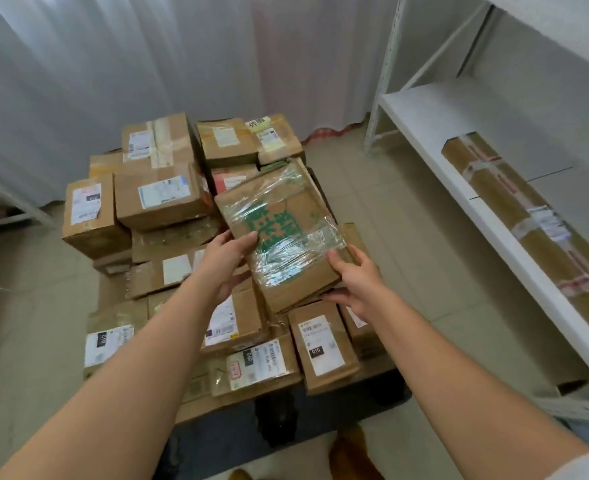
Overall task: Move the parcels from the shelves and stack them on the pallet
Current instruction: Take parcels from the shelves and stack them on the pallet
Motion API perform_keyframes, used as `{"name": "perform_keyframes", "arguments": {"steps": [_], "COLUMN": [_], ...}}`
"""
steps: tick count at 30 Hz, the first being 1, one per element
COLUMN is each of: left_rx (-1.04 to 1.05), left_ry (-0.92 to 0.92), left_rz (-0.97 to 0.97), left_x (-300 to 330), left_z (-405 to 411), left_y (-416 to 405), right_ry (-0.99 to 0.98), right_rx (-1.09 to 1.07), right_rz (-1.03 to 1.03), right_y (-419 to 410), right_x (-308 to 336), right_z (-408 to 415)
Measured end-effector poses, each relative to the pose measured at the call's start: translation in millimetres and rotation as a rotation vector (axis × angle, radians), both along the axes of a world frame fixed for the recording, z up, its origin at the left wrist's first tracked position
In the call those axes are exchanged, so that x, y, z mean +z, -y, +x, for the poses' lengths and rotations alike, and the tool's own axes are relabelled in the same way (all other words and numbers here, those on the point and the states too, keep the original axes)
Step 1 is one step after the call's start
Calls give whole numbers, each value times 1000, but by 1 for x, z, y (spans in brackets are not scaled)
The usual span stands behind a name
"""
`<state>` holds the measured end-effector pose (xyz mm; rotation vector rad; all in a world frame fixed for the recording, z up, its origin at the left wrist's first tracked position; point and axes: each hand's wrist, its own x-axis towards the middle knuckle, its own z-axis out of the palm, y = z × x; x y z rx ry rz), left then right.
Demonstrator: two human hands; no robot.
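Observation:
A flat cardboard parcel (pixel 279 230) with green print and clear tape hangs tilted over the stacked parcels. My left hand (pixel 225 263) grips its near left edge, thumb on top. Its near right corner sits in my right hand (pixel 353 278), thumb above and fingers beneath. Below it the dark pallet (pixel 237 431) carries several brown parcels with white labels, piled higher at the back left (pixel 158 195). One long taped parcel (pixel 514 209) lies on the white shelf (pixel 435 133) at the right.
White curtains hang behind the pallet. Beige tiled floor (pixel 390 216) separates the pallet from the shelf unit. A second white rack's leg (pixel 12 202) shows at the far left. My brown shoes (pixel 348 452) stand at the pallet's near edge.

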<state>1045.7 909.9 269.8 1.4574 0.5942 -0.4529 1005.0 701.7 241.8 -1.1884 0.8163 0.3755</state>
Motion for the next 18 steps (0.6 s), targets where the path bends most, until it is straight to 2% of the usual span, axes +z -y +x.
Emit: {"name": "perform_keyframes", "arguments": {"steps": [5,11,15,18], "left_rx": [27,97,7,-31], "left_ry": [-105,-177,-175,-174], "left_rz": [-17,66,203,233], "left_x": [-30,-47,-63,-81], "left_z": [-1,-21,-34,-35], "left_y": [41,42,40,37], "right_ry": [-69,-175,-226,-258], "right_rx": [-10,29,19,-8], "right_rz": [4,60,104,110], "right_y": [40,22,13,9], "right_x": [-29,-62,-82,-95], "right_z": [14,11,2,2]}}
